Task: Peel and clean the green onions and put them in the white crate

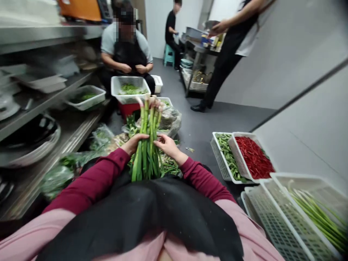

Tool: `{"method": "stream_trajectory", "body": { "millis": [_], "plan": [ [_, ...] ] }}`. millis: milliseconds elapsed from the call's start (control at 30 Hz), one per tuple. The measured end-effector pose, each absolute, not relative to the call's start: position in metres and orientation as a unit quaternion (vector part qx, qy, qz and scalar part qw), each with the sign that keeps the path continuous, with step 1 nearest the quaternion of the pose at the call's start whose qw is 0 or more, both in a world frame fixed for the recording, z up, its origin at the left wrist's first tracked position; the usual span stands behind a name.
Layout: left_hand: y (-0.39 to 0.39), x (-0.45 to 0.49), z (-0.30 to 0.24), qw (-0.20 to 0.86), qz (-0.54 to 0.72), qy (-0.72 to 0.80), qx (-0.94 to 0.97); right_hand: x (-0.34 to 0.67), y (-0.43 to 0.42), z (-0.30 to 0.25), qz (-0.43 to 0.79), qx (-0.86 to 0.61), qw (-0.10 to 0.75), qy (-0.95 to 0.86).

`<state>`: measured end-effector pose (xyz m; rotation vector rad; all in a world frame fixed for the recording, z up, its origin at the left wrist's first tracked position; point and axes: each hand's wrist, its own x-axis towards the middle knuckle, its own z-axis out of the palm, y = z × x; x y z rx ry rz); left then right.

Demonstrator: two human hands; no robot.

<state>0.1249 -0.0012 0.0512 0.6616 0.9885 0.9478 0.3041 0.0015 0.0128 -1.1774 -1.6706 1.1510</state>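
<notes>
A bunch of green onions [146, 152] stands upright before me, its pale root ends up and its green leaves down by my black apron. My left hand [135, 142] grips the bunch from the left, with the thumb across the stalks. From the right side, my right hand [169, 145] closes on the same bunch, thumb and index finger at the stalks. The other fingers of both hands are partly hidden behind it. Loose greens [170, 165] lie beneath and behind the bunch, next to a clear plastic bag [172, 121].
White baskets at right hold red chilies [252, 157], green peppers [228, 154] and more green onions [312, 203]. A metal shelf [67, 87] runs along the left. Ahead, a seated person [130, 50] faces a white basket [130, 98] of greens. Two other people are farther back.
</notes>
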Motion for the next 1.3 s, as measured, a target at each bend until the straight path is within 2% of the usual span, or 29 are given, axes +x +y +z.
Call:
{"method": "stream_trajectory", "body": {
  "millis": [133, 333, 667, 833, 967, 1067, 1300],
  "plan": [
    [0.006, 0.095, 0.027, 0.758, 0.42, 0.42, 0.272, 0.262, 0.008, 0.019, 0.473, -0.481, 0.374, -0.636],
    [0.001, 0.051, 0.001, 0.804, 0.415, 0.378, 0.195, 0.229, 0.016, 0.018, 0.619, -0.487, 0.351, -0.507],
    [0.008, 0.04, -0.016, 0.848, 0.399, 0.304, 0.171, 0.21, 0.038, 0.018, 0.648, -0.459, 0.356, -0.492],
    [0.013, 0.033, -0.025, 0.854, 0.403, 0.29, 0.158, 0.222, 0.047, 0.016, 0.628, -0.487, 0.411, -0.447],
    [0.012, 0.021, -0.03, 0.881, 0.369, 0.213, 0.205, 0.26, 0.061, 0.023, 0.54, -0.517, 0.499, -0.438],
    [0.01, 0.015, -0.031, 0.883, 0.362, 0.175, 0.241, 0.281, 0.061, 0.03, 0.491, -0.519, 0.504, -0.485],
    [0.005, 0.028, -0.027, 0.871, 0.387, 0.192, 0.232, 0.241, 0.034, 0.028, 0.633, -0.4, 0.441, -0.495]
  ]
}}
